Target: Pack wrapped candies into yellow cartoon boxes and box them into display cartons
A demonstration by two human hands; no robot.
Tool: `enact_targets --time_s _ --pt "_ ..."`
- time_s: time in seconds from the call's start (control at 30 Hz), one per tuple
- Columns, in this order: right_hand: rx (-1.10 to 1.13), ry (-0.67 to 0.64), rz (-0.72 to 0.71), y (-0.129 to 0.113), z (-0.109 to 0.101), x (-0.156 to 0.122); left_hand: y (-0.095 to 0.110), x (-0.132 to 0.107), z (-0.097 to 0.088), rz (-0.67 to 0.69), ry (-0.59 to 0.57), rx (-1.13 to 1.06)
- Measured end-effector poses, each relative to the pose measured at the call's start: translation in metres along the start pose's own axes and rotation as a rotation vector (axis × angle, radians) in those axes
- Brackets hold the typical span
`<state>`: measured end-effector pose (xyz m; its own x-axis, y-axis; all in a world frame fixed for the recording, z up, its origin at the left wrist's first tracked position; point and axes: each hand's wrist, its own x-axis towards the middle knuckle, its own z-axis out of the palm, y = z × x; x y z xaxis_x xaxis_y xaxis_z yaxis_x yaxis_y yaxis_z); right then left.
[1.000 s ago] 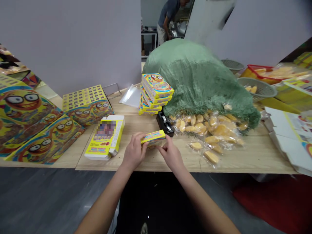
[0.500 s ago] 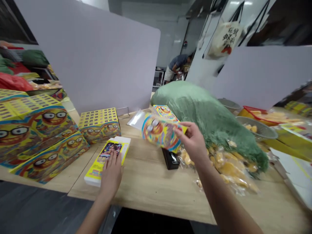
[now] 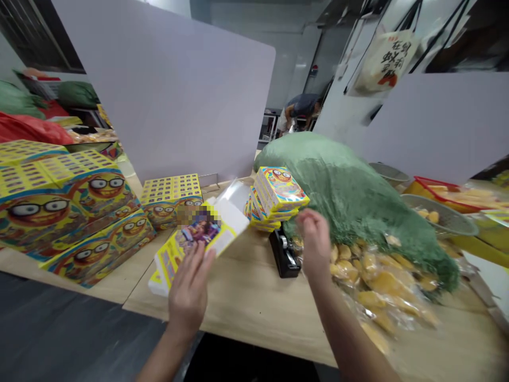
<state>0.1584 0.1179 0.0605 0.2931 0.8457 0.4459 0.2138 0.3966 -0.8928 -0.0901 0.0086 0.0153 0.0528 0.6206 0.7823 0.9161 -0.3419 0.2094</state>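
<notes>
Left hand (image 3: 189,292), grip closed on a yellow carton (image 3: 196,239), holds it above the counter (image 3: 246,302). Right hand (image 3: 314,241), grip released and empty, hovers beside a tape dispenser (image 3: 284,254), before a carton stack (image 3: 276,199). Carton handling appears in hand; the next move calls for both hands on the carton.

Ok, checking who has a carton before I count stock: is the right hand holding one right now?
No, the right hand is empty, raised beside the black tape dispenser, while the left hand holds the yellow carton.
</notes>
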Motion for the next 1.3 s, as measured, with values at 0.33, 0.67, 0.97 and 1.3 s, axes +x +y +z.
enact_targets --time_s 0.33,0.67,0.97,1.3 --pt "-0.013 -0.415 0.299 -0.007 -0.072 -0.099 0.069 -0.006 0.014 -0.345 -0.438 -0.524" --pt "-0.497 -0.579 -0.298 -0.043 -0.074 -0.080 0.084 0.010 0.002 -0.244 -0.841 -0.869" --pt "-0.209 -0.421 -0.246 -0.059 -0.072 -0.102 0.095 0.010 0.022 -0.437 -0.982 -1.628" --pt "0.165 -0.083 0.285 -0.023 -0.061 -0.115 0.107 -0.001 0.031 -0.772 -0.535 -1.277"
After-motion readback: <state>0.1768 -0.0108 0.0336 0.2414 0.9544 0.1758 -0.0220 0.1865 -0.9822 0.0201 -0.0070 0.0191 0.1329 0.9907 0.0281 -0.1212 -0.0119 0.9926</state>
